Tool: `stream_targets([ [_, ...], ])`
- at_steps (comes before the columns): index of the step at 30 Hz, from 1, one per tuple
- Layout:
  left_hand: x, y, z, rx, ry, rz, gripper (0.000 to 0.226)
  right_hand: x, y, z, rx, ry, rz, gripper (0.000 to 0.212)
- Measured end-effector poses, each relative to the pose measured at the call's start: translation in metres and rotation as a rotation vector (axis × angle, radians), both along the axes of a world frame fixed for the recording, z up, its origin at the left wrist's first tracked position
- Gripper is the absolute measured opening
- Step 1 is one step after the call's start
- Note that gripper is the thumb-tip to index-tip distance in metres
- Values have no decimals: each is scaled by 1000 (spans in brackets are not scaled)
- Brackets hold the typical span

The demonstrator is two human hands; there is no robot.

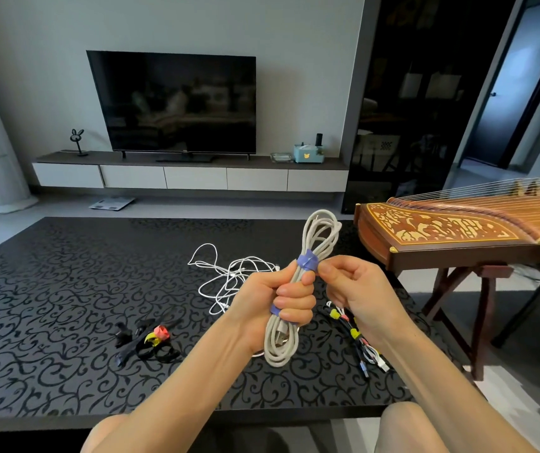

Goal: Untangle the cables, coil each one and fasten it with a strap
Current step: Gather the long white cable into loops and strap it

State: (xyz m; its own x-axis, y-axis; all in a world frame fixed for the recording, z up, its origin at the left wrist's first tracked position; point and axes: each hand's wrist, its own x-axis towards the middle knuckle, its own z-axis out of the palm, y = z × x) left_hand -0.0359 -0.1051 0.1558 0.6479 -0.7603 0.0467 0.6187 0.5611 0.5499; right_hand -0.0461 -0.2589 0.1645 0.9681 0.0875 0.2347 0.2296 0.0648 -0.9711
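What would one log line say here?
left hand: grips coiled cable | right hand: pinches purple strap | tangle: on table

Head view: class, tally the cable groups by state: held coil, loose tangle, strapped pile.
Coiled white cable in the left hand, right hand pinching its purple strap: 1
Tangle of loose white cables: 1
Pile of strapped cables: 1
Total: 3

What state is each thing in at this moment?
coil: wound, held upright off the table.
purple strap: wrapped round the coil.
left hand: grips the coil.
right hand: pinches the purple strap.
white tangle: loose on the table, unstrapped.
spare straps: heaped on the table, unused.
bundles: strapped, lying on the table.
TV: screen dark.
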Motion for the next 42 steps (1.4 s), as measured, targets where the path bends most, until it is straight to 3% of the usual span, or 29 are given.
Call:
stream_targets([
  [3, 0, 2, 6, 99, -133, -50, 20, 3, -8, 1, 94, 91, 138, 18],
  [7, -4, 4, 18, 275, -368, -125, 19, 9, -23, 7, 215, 205, 534, 17],
  [10, -10, 7, 29, 491, -509, -156, 20, 12, -33, 17, 153, 287, 662, 19],
  [12, -16, 8, 34, 638, -589, -168, 26, 13, -35, 29, -53, 323, 671, 15],
  [15, -24, 6, 38, 861, -737, -190, 27, 14, -32, 44, -365, 366, 670, 30],
  [18, -27, 1, 37, 1024, -755, -178, 33, 6, -26, 58, -682, 212, 564, 36],
  [22, -30, -2, 32, 1032, -664, -200, 33, -4, -16, 69, -913, 23, 475, 38],
  [26, -40, -1, 29, 953, -676, -170, 22, -9, -12, 72, -1016, -13, 405, 38],
  [30, -45, -5, 28, 1265, -1102, 59, 39, -9, -11, 71, -990, 12, 330, 41],
  [34, -45, -9, 23, 1325, -1281, 146, 40, -9, -10, 67, -932, 6, 251, 39],
  [36, -44, -10, 19, 1337, -1277, 111, 38, -12, -8, 66, -956, -44, 261, 35],
  [42, -34, -12, 7, 1030, -730, 82, 28, -24, -13, 68, -1154, -418, 149, 36],
])
